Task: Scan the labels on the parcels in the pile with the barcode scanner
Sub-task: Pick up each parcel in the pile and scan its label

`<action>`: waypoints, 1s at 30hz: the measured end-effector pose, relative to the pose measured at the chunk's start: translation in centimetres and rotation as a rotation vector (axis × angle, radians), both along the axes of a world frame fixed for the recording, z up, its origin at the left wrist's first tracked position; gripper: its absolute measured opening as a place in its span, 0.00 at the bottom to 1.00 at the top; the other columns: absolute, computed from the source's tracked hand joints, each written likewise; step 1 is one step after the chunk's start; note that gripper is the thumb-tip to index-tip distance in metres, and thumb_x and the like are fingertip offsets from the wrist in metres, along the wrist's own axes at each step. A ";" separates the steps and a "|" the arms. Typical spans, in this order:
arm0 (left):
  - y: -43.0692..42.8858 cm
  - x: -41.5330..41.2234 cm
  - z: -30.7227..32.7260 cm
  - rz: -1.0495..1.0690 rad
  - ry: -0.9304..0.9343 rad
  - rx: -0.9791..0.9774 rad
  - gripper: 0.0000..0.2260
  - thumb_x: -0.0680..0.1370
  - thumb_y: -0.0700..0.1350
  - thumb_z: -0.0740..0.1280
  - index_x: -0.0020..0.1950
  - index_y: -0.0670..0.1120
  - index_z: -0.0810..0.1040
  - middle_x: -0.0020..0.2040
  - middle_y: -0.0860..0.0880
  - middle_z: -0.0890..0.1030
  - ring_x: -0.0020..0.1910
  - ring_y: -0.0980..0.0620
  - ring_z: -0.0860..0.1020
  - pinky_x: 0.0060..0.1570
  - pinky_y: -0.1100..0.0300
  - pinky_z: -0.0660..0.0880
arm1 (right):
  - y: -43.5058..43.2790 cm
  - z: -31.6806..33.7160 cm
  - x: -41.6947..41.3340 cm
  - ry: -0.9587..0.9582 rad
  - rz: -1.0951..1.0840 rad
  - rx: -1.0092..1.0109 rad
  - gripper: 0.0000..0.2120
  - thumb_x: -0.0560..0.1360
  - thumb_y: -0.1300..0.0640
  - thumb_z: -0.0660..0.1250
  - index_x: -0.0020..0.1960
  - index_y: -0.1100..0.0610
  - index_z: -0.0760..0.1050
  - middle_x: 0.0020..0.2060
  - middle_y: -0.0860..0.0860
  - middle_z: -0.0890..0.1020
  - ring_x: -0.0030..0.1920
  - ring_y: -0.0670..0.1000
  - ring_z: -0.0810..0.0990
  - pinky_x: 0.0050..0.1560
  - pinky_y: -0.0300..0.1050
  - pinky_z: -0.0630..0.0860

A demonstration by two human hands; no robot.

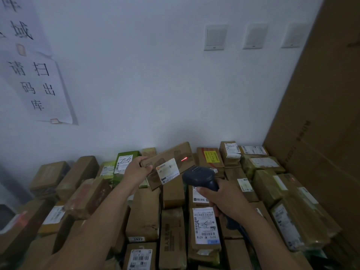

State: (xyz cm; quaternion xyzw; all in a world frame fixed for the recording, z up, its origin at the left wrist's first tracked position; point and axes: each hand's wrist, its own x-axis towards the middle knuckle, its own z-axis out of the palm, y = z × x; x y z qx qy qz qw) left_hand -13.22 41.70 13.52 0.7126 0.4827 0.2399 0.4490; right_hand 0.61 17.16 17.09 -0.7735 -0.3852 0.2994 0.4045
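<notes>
Left hand [136, 169]: grips a box [171, 162] tilted above the pile [175, 211].
Right hand [226, 199]: wrapped round the scanner [202, 177]; red line [184, 159] lies on the box.

I cannot see what carries the pile of parcels [144, 215]: brown taped boxes, many with labels up, lie packed edge to edge across the lower frame, against the white wall [155, 94].

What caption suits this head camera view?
Left hand holds a long brown cardboard parcel over the pile; right hand aims a dark blue barcode scanner, red line beside its white label.
</notes>
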 end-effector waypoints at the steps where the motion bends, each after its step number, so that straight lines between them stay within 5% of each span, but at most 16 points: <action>1: 0.1 0.2 0.0 -0.004 -0.003 0.002 0.16 0.78 0.41 0.68 0.66 0.46 0.75 0.58 0.46 0.79 0.56 0.46 0.77 0.52 0.53 0.75 | 0.1 0.1 0.1 0.001 0.001 0.000 0.11 0.77 0.47 0.68 0.44 0.54 0.74 0.29 0.51 0.78 0.23 0.46 0.75 0.27 0.38 0.74; 10: 1.7 2.0 -1.2 0.005 -0.098 -0.095 0.13 0.79 0.43 0.68 0.63 0.46 0.77 0.54 0.46 0.81 0.53 0.44 0.80 0.56 0.45 0.79 | 1.6 -0.8 2.0 0.050 -0.004 0.019 0.10 0.77 0.48 0.68 0.43 0.54 0.74 0.28 0.52 0.79 0.23 0.47 0.75 0.27 0.41 0.74; 15: 2.3 4.2 -2.4 0.025 -0.168 -0.158 0.03 0.79 0.43 0.68 0.49 0.51 0.77 0.45 0.51 0.81 0.46 0.49 0.80 0.50 0.51 0.78 | 3.1 -1.7 5.3 0.198 -0.122 0.083 0.11 0.77 0.50 0.69 0.43 0.57 0.75 0.27 0.52 0.79 0.23 0.51 0.75 0.26 0.43 0.72; 17: 2.5 5.8 -3.1 0.029 -0.176 -0.181 0.02 0.79 0.44 0.68 0.52 0.49 0.78 0.47 0.50 0.82 0.45 0.51 0.80 0.48 0.55 0.77 | 3.9 -1.9 7.2 0.291 -0.191 0.139 0.12 0.77 0.50 0.69 0.45 0.59 0.75 0.29 0.55 0.79 0.24 0.52 0.75 0.27 0.44 0.72; 22: 3.0 11.1 -6.2 0.093 -0.218 -0.371 0.13 0.79 0.49 0.69 0.60 0.44 0.79 0.50 0.46 0.84 0.51 0.45 0.82 0.60 0.46 0.77 | 6.2 -2.0 12.0 0.430 -0.376 0.289 0.14 0.77 0.51 0.68 0.44 0.62 0.74 0.28 0.55 0.78 0.22 0.52 0.72 0.24 0.42 0.70; 27: 2.9 17.8 -9.0 0.019 -0.262 -0.512 0.13 0.78 0.41 0.70 0.61 0.39 0.78 0.51 0.43 0.83 0.46 0.46 0.83 0.47 0.54 0.81 | 8.8 -3.1 16.3 0.449 -0.432 0.306 0.12 0.78 0.52 0.68 0.46 0.62 0.73 0.28 0.56 0.78 0.21 0.51 0.73 0.23 0.42 0.70; 30: 2.4 21.6 -10.8 -0.007 -0.296 -0.533 0.15 0.77 0.40 0.70 0.63 0.47 0.73 0.50 0.48 0.80 0.47 0.47 0.82 0.47 0.52 0.81 | 10.0 -4.5 17.9 0.444 -0.424 0.284 0.11 0.78 0.53 0.67 0.47 0.62 0.74 0.28 0.57 0.78 0.21 0.51 0.73 0.22 0.41 0.70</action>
